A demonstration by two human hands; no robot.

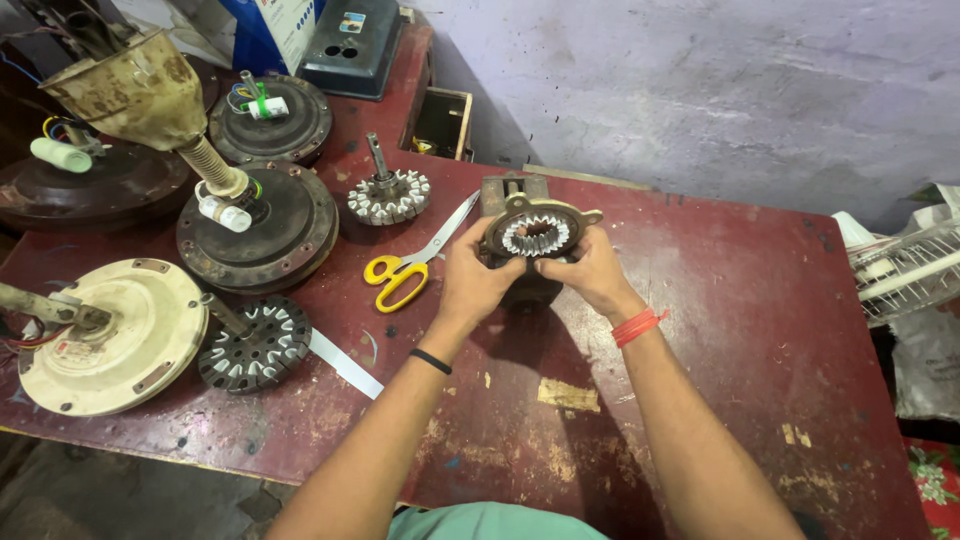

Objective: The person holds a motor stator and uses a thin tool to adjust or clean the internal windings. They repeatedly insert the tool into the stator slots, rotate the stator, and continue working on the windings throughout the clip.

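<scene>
Gripping a round rusty-brown metal motor housing with a toothed white-lined stator core (535, 236) above the scarred red worktable (720, 330), the left hand (475, 282) and right hand (590, 272) curl closed around its rim from both sides. Even pressure, thumbs clear of the slots, would probably keep it level; yellow-handled scissors (412, 266) lie just beside.

Bare table (760, 330) lies right of the hands (535, 275); scissors (412, 265) and fan motors (258, 225) crowd the left.
</scene>
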